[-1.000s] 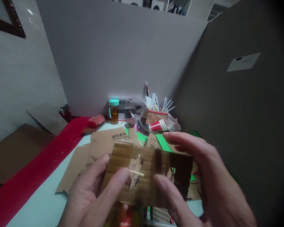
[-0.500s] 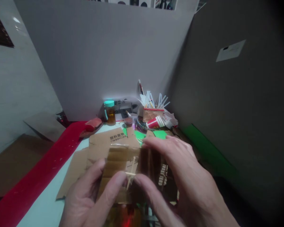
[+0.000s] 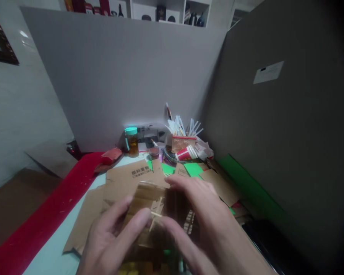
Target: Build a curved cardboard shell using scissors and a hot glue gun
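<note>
A small brown cardboard box (image 3: 147, 196) with clear tape at its top edge is held between both hands near the bottom centre. Thin pale sticks (image 3: 156, 214) cross each other on its near side. My left hand (image 3: 114, 233) grips the box's left side, its thumb at the sticks' left end. On the right, my right hand (image 3: 200, 217) wraps over the box, index finger along the top and thumb against the sticks. Motion blurs the fingertips, and the box's underside is hidden.
Flat cardboard (image 3: 120, 179) and green pieces (image 3: 193, 169) lie beyond the hands. Farther back stand a teal-lidded bottle (image 3: 132, 143), a box of white strips (image 3: 183, 143) and tipped paper cups (image 3: 186, 153). A red cloth (image 3: 54, 202) runs along the left; a black object (image 3: 272, 244) sits right.
The view has tilted up slightly, showing more shelf at the top. The box has turned a little and sits lower, with both hands still around it.
</note>
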A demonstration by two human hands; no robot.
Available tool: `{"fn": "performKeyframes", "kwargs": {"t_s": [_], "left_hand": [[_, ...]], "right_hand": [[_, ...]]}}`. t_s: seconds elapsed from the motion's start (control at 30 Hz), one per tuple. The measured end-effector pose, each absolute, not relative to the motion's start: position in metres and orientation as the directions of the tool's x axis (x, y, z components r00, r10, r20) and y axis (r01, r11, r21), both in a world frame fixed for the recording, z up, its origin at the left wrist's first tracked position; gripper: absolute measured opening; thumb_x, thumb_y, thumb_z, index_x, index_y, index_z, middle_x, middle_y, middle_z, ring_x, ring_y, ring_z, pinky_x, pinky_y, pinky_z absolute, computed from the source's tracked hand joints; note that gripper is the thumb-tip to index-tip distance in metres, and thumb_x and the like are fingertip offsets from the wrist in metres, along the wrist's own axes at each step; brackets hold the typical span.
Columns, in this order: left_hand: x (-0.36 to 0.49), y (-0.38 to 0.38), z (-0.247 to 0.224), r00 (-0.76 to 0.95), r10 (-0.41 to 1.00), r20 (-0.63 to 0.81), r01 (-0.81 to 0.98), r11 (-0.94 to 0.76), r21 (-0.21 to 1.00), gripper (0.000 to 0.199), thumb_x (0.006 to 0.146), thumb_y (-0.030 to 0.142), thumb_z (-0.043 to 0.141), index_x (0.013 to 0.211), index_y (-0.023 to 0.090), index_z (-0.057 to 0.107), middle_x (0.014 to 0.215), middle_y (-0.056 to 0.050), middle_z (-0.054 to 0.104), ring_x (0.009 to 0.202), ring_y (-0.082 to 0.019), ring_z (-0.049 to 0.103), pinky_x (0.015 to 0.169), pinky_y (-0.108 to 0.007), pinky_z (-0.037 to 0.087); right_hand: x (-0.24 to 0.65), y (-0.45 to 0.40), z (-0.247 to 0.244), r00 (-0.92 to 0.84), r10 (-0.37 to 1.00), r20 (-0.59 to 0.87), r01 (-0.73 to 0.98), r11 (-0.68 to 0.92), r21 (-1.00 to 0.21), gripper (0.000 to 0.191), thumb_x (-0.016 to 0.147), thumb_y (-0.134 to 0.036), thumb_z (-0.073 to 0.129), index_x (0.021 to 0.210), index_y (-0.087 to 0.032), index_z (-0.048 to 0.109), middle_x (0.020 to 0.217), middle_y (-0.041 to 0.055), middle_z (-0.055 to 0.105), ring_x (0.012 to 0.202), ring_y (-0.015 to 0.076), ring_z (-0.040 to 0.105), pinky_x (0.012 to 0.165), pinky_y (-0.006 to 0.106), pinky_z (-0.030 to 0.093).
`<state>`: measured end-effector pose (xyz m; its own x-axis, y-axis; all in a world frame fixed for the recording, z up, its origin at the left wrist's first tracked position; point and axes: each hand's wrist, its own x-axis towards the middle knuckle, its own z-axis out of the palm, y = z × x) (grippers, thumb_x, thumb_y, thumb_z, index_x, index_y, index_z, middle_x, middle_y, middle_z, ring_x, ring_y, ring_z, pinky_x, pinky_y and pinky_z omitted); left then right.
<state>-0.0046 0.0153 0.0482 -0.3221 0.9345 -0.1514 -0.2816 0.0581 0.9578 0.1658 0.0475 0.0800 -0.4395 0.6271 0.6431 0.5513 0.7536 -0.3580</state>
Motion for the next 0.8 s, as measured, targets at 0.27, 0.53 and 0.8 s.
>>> {"fn": "performKeyframes", "kwargs": {"t_s": [0.27,0.53,0.8], "left_hand": [[-0.009,0.023,0.069,-0.096,0.982,-0.16,-0.336,0.119,0.934,0.039,0.078,0.039,0.075,0.113,0.023,0.07,0.108,-0.007,0.076,0.093,-0.028,0.071,0.064,-0.027,0.056],[-0.015,0.026,0.075,-0.117,0.991,-0.072,-0.376,0.023,0.926,0.036,0.084,0.046,0.064,0.114,0.026,0.068,0.11,-0.004,0.071,0.098,-0.025,0.065,0.068,-0.026,0.054],[-0.054,0.047,0.066,-0.245,0.969,0.019,-0.157,-0.059,0.986,0.024,0.08,0.043,0.071,0.089,0.021,0.069,0.061,0.002,0.055,0.056,-0.011,0.044,0.047,-0.015,0.041]], "right_hand": [[0.181,0.06,0.09,-0.428,0.803,0.416,0.501,0.593,-0.63,0.018,0.093,-0.033,0.057,0.104,-0.025,0.068,0.099,0.0007,0.072,0.091,0.0213,0.068,0.072,0.031,0.052],[0.178,0.079,0.081,-0.505,0.846,0.17,0.225,0.319,-0.921,0.016,0.09,-0.032,0.057,0.085,-0.016,0.058,0.078,0.0015,0.058,0.072,0.0166,0.053,0.063,0.027,0.039],[0.181,0.092,0.078,-0.345,0.917,0.201,0.001,0.215,-0.977,0.029,0.086,-0.043,0.063,0.084,-0.017,0.048,0.077,-0.0009,0.049,0.073,0.0132,0.044,0.065,0.024,0.033]]}}
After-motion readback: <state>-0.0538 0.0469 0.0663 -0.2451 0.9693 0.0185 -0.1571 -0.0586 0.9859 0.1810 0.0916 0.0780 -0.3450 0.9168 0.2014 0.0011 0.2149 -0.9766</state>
